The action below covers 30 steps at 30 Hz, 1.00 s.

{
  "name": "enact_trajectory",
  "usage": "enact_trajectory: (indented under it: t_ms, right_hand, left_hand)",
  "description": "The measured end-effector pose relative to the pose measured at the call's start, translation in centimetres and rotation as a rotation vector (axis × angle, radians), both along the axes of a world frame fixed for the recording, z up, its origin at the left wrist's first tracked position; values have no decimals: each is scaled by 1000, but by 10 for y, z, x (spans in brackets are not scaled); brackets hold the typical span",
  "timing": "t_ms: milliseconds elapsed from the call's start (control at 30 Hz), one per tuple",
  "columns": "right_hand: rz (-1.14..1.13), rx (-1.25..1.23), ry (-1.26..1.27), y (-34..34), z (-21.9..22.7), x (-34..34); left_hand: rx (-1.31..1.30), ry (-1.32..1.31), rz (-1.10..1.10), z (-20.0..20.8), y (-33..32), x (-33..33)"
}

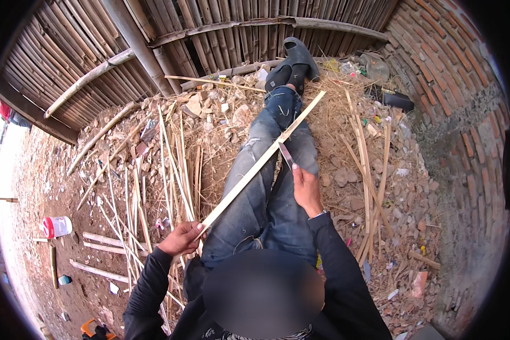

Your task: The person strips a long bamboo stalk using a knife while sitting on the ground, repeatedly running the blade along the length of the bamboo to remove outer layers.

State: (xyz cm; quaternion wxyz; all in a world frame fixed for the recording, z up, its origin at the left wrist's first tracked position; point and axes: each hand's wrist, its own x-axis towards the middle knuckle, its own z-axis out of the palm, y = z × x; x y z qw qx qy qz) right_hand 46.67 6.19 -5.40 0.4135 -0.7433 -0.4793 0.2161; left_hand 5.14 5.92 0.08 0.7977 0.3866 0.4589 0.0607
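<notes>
A long, pale bamboo strip (241, 186) lies slantwise across my jeans (249, 195), its far end up by my shins. My left hand (180, 238) grips the near end beside my left thigh, fingers wrapped round it. In my right hand (307, 190) is a knife (287, 154), its blade pointing up and left. The blade's tip meets or overlaps the strip's edge over my knees; whether it cuts into the wood I cannot tell. The knife's handle is mostly hidden in my closed fingers.
Loose bamboo strips (173, 164) lie left of my legs, more strips (364, 164) to the right. A red and white tub (58, 226) stands far left. Rubble and straw cover the ground. A bamboo wall (226, 51) rises ahead, a brick wall (464, 141) at right.
</notes>
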Motion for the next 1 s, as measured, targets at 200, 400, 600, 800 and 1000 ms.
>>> enact_trajectory:
  t_ms: [200, 400, 600, 800, 1000]
  right_hand:
    - [-37, 32, -67, 19, -5, -11]
    - [28, 14, -56, 15, -5, -14]
    - [101, -29, 12, 3, 2, -23]
    - [122, -9, -32, 27, 2, 2]
    - [343, 40, 63, 0, 6, -60]
  left_hand:
    - [-10, -22, -20, -3, 4, 0]
    - [-51, -85, -11, -17, 0, 0]
    - [-101, -139, 13, -18, -3, 5]
    - [-174, -192, 15, -20, 1, 1]
    - [-156, -142, 36, -21, 4, 10]
